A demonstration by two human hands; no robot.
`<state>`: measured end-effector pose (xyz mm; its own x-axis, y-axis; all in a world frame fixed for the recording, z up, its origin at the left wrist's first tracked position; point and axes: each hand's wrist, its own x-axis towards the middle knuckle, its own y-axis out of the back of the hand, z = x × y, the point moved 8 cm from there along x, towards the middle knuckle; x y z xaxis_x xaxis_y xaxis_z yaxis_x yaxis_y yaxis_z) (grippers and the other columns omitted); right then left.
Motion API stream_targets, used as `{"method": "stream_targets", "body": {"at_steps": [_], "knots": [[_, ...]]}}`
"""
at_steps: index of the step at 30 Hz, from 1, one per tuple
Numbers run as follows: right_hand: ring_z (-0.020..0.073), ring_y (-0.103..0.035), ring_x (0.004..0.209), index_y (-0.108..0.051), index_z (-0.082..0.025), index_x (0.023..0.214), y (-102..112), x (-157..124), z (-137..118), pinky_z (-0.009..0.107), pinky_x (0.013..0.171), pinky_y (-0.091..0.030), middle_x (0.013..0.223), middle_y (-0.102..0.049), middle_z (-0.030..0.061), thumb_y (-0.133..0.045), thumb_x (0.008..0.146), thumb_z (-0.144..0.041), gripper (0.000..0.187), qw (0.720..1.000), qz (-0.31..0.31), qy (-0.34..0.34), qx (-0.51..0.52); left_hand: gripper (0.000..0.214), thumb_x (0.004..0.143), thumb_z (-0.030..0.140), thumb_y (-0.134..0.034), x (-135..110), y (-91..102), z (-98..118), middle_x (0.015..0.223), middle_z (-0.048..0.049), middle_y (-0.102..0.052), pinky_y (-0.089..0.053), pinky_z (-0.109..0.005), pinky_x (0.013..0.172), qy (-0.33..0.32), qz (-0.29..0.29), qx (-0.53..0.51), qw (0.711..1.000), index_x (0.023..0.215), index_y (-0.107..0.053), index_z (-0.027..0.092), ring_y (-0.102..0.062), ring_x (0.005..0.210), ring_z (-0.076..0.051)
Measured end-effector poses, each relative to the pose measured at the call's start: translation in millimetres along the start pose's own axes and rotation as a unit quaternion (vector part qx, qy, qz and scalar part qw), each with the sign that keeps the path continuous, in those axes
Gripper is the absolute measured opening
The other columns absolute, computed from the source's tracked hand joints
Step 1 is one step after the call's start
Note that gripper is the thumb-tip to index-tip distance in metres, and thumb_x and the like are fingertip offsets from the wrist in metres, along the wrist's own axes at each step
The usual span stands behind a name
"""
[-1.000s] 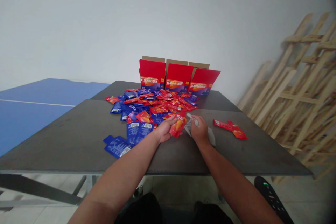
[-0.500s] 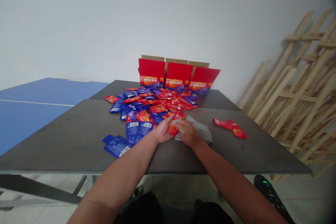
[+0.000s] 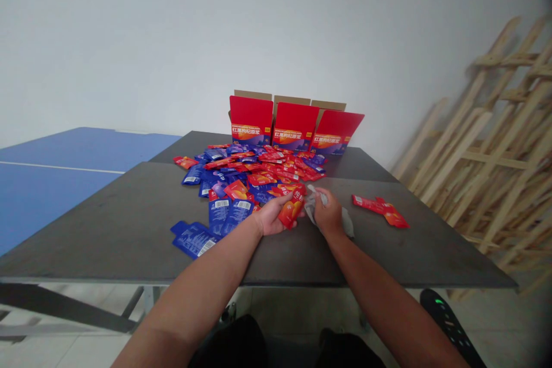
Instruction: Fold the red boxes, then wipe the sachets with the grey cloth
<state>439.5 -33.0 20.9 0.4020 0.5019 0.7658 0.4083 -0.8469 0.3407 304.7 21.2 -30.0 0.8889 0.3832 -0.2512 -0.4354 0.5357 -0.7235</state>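
My left hand (image 3: 272,217) holds a red pouch (image 3: 292,207) with an orange print, its front turned up, near the front middle of the table. Just to its right, my right hand (image 3: 328,213) is closed on a crumpled grey cloth (image 3: 311,202), part of which lies on the table under the hand. Beyond my hands spreads a heap of red and blue pouches (image 3: 259,171). Nearer my left forearm lie several blue pouches (image 3: 236,215), and one more blue pouch (image 3: 193,239) sits apart at the heap's front left.
Three red cartons (image 3: 295,126) with raised flaps stand behind the heap. A few red pouches (image 3: 382,209) lie on the right of the dark table (image 3: 414,259). A blue table-tennis table (image 3: 77,178) is at the left, and wooden frames (image 3: 478,155) lean on the right wall.
My right hand has moved right with the cloth, off the red pouch. The pouch's printed front now shows in my left hand, which has hardly moved.
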Motion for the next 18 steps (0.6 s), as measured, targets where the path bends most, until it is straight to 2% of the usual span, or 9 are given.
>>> {"method": "stream_targets", "body": {"at_steps": [2,4,8,10,13,18], "knots": [[0.0222,-0.065,0.096,-0.066,-0.021,0.105,2,-4,-17,0.042,0.089,-0.053,0.1,-0.07,0.0089,-0.046,0.093,-0.028,0.024,0.997,-0.009,0.069,0.018,0.035,0.091,0.044,-0.054,1,1.3,4,0.088,-0.0066,-0.071,-0.045,-0.023,0.051,-0.011,0.004,-0.026,1.0,0.104,-0.064,0.014,-0.066,0.069,-0.016],[0.0207,-0.065,0.099,-0.065,-0.023,0.108,-3,-14,-42,0.04,0.091,-0.053,0.103,-0.07,0.0079,-0.049,0.092,-0.024,0.022,0.983,-0.055,0.166,0.046,0.035,0.091,0.045,-0.053,2,3.1,8,0.077,-0.0056,-0.069,-0.042,-0.021,0.049,-0.028,0.012,-0.046,0.998,0.096,-0.065,0.013,-0.063,0.061,-0.014],[0.0185,-0.065,0.102,-0.064,-0.025,0.112,-22,-46,-84,0.036,0.09,-0.055,0.107,-0.07,0.0064,-0.049,0.092,-0.018,0.027,0.921,-0.189,0.328,0.09,0.046,0.091,0.053,-0.049,2,3.4,8,0.072,-0.0078,-0.068,-0.049,-0.026,0.062,-0.027,0.015,-0.062,0.998,0.089,-0.067,0.011,-0.064,0.064,-0.016],[0.0178,-0.064,0.103,-0.065,-0.025,0.114,-26,-57,-95,0.035,0.09,-0.054,0.108,-0.07,0.0063,-0.047,0.092,-0.015,0.03,0.896,-0.215,0.377,0.098,0.056,0.089,0.061,-0.044,3,4.0,3,0.073,-0.0098,-0.068,-0.051,-0.028,0.068,-0.008,0.017,-0.058,0.998,0.089,-0.067,0.01,-0.066,0.069,-0.019],[0.0177,-0.063,0.102,-0.064,-0.024,0.116,-26,-57,-99,0.036,0.093,-0.053,0.106,-0.07,0.006,-0.046,0.091,-0.012,0.033,0.895,-0.196,0.391,0.086,0.06,0.088,0.065,-0.042,3,3.2,-1,0.073,-0.0095,-0.068,-0.05,-0.027,0.07,-0.002,0.005,-0.057,0.998,0.09,-0.067,0.011,-0.066,0.069,-0.019],[0.0195,-0.063,0.1,-0.064,-0.024,0.114,-21,-40,-84,0.037,0.091,-0.053,0.104,-0.069,0.0073,-0.05,0.091,-0.013,0.03,0.931,-0.156,0.32,0.083,0.057,0.089,0.063,-0.044,4,-4.6,-9,0.077,-0.0099,-0.069,-0.05,-0.03,0.071,-0.001,-0.031,-0.016,0.999,0.096,-0.066,0.011,-0.066,0.072,-0.02]]}}
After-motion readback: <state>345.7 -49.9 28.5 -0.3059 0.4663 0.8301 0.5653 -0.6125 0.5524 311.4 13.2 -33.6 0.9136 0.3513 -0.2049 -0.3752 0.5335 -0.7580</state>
